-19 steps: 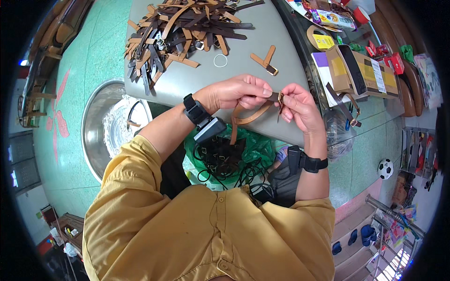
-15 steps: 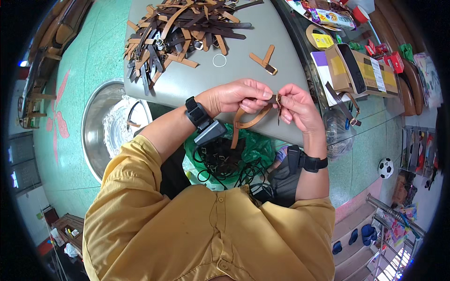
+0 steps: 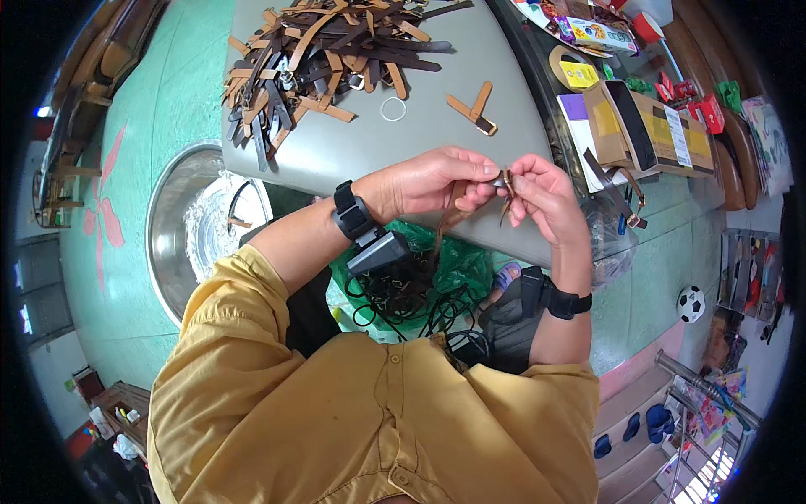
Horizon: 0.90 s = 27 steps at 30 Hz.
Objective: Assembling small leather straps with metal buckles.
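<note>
We hold a brown leather strap (image 3: 442,220) up between both hands, just above the near edge of the grey table (image 3: 420,139), so its small metal buckle (image 3: 504,179) sits right at the fingertips where we can work it. Our left hand (image 3: 432,181) is closed in a pinching grip on the strap end, and our right hand (image 3: 537,195) is closed in a pinch on the buckle from the other side; the two hands nearly touch. The rest of the strap hangs limp and flat toward the green plastic bag (image 3: 453,260) in our lap. Farther back on the table lies a tangled heap of straps (image 3: 323,55), matte tan and dark brown, with a thin white ring (image 3: 393,107) beside it.
</note>
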Each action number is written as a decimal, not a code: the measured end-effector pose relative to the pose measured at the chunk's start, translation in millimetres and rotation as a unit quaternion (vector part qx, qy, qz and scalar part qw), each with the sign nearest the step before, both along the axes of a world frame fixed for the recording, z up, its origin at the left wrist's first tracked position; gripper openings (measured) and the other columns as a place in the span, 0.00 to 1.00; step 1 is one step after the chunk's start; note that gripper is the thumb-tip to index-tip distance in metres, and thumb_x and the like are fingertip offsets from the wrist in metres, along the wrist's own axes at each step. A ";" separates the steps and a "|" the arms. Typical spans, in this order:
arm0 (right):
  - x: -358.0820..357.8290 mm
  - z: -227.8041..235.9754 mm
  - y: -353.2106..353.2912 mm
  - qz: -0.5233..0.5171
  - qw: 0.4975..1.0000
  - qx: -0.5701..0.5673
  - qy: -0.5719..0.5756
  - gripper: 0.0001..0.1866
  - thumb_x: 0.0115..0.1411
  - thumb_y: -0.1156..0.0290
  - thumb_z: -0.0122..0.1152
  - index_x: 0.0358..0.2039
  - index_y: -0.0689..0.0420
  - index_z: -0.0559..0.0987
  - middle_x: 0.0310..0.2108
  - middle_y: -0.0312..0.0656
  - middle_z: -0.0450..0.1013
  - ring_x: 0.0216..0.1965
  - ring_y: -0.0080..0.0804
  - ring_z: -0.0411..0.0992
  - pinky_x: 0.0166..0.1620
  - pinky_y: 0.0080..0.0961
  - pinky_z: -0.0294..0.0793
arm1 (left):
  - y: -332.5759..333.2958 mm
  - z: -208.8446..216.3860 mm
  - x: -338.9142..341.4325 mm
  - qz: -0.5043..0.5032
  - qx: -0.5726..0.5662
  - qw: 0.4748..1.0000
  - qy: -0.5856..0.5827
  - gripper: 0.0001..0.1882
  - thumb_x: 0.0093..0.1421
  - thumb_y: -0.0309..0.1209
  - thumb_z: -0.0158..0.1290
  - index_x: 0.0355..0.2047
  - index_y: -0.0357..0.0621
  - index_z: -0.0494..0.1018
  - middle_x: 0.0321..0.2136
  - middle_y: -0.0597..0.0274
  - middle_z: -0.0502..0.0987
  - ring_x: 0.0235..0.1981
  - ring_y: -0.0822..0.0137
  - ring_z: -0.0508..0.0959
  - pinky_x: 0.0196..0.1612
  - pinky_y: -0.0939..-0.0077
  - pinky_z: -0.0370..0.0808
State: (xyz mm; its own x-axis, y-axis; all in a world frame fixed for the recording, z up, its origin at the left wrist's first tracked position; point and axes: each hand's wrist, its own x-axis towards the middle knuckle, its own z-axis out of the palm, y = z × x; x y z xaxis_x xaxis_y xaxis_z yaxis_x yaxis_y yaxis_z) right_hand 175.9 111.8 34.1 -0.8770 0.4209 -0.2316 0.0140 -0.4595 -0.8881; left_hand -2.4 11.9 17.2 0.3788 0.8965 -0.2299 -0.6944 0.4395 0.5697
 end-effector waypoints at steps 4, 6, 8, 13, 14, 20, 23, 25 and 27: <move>-0.4 3.0 -1.6 -0.022 0.999 0.016 0.019 0.08 0.59 0.73 0.53 0.37 0.63 0.69 0.29 0.44 0.72 0.19 0.23 0.68 0.22 0.21 0.72 | -2.0 2.6 -0.9 -0.018 -0.023 0.984 -0.176 0.13 0.63 0.33 0.44 0.34 0.31 0.69 0.20 0.70 0.62 0.21 0.78 0.61 0.21 0.85 0.58; -4.0 6.0 -7.7 -0.035 0.999 0.017 0.031 0.09 0.59 0.73 0.53 0.38 0.64 0.69 0.31 0.44 0.72 0.20 0.24 0.69 0.24 0.22 0.73 | -0.2 3.7 -2.7 -0.007 -0.016 0.991 -0.132 0.13 0.63 0.33 0.45 0.33 0.32 0.69 0.20 0.70 0.63 0.20 0.79 0.61 0.21 0.85 0.58; -7.1 7.9 -12.6 -0.089 0.995 0.031 0.015 0.12 0.58 0.74 0.54 0.41 0.65 0.70 0.32 0.45 0.72 0.23 0.25 0.70 0.27 0.23 0.75 | 0.6 2.6 -3.6 0.034 -0.022 0.995 -0.090 0.13 0.62 0.33 0.46 0.33 0.32 0.70 0.20 0.70 0.66 0.20 0.79 0.62 0.21 0.86 0.59; -9.3 5.0 -16.5 -0.106 0.983 0.150 0.014 0.12 0.57 0.76 0.54 0.42 0.64 0.69 0.34 0.48 0.73 0.25 0.24 0.70 0.28 0.23 0.76 | 1.3 4.4 -3.1 0.055 -0.009 0.998 -0.036 0.10 0.62 0.35 0.47 0.32 0.39 0.69 0.21 0.72 0.64 0.20 0.81 0.59 0.21 0.88 0.56; -9.7 4.9 -16.2 -0.107 0.984 0.142 0.019 0.12 0.56 0.77 0.54 0.42 0.64 0.69 0.34 0.47 0.73 0.25 0.24 0.70 0.28 0.23 0.75 | 1.1 3.9 -3.0 0.053 -0.003 0.998 -0.037 0.10 0.62 0.35 0.47 0.31 0.41 0.69 0.21 0.72 0.64 0.20 0.81 0.59 0.21 0.88 0.56; -7.0 0.8 -12.7 -0.078 0.990 0.115 0.010 0.14 0.52 0.82 0.60 0.40 0.64 0.70 0.32 0.44 0.72 0.23 0.21 0.69 0.24 0.17 0.72 | -0.2 2.8 -6.7 0.028 -0.024 0.999 -0.032 0.09 0.62 0.34 0.48 0.29 0.42 0.69 0.22 0.72 0.66 0.20 0.81 0.61 0.20 0.88 0.56; -3.7 7.3 -14.9 -0.066 0.992 0.111 -0.012 0.15 0.50 0.83 0.61 0.39 0.63 0.70 0.31 0.42 0.71 0.21 0.18 0.68 0.21 0.14 0.69 | -0.1 10.2 -6.7 0.027 0.025 0.988 0.148 0.09 0.62 0.33 0.47 0.28 0.42 0.69 0.21 0.71 0.65 0.19 0.81 0.60 0.19 0.88 0.55; -1.9 8.3 -16.0 -0.071 0.990 0.123 -0.017 0.15 0.50 0.83 0.61 0.39 0.63 0.70 0.31 0.42 0.71 0.21 0.18 0.67 0.20 0.13 0.68 | 0.5 12.4 -5.8 0.025 0.006 0.994 0.107 0.09 0.61 0.33 0.47 0.29 0.42 0.69 0.21 0.71 0.66 0.19 0.81 0.60 0.19 0.88 0.55; -0.3 9.3 -17.4 -0.077 0.988 0.135 -0.023 0.15 0.50 0.84 0.61 0.39 0.63 0.70 0.31 0.41 0.71 0.20 0.17 0.67 0.20 0.12 0.67 | 0.1 10.5 -5.2 0.023 -0.012 0.997 0.066 0.09 0.61 0.33 0.48 0.29 0.42 0.69 0.21 0.71 0.66 0.19 0.80 0.60 0.19 0.87 0.55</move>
State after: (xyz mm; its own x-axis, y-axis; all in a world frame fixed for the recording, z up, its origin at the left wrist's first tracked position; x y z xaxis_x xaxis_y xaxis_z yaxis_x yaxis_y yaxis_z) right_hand 175.6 94.4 43.4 -0.7895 0.5996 -0.1312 0.0061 -0.2061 -0.9785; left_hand -7.6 12.0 27.7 0.3026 0.9058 -0.2965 -0.6335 0.4236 0.6475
